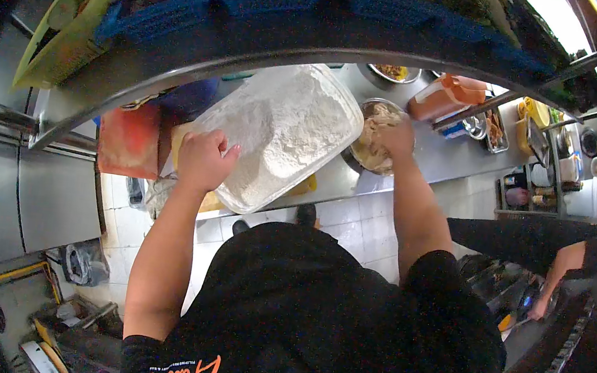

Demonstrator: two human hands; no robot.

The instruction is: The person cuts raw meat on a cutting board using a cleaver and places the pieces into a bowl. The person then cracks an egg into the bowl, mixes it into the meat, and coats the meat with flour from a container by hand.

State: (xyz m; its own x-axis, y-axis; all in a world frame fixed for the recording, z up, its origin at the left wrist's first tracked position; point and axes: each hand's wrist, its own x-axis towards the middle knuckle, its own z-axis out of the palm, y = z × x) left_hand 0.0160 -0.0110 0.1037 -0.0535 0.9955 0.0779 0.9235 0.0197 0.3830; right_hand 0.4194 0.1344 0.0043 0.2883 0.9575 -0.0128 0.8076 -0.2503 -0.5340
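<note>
A large white tub heaped with white flour sits tilted across the counter in front of me. Over its near left side is my left hand, fingers curled and thumb sticking out; whatever lies beneath the fingers is hidden. To the right of the tub stands a round metal bowl with pale, wet-looking pieces in it. My right hand reaches down into this bowl, touching the pieces, and its fingers are mostly hidden.
A steel shelf with blue crates hangs over the counter. An orange-brown container and another metal bowl stand beyond the bowl. A red box is at the left. Behind me on the right, a co-worker's hand works at the stove.
</note>
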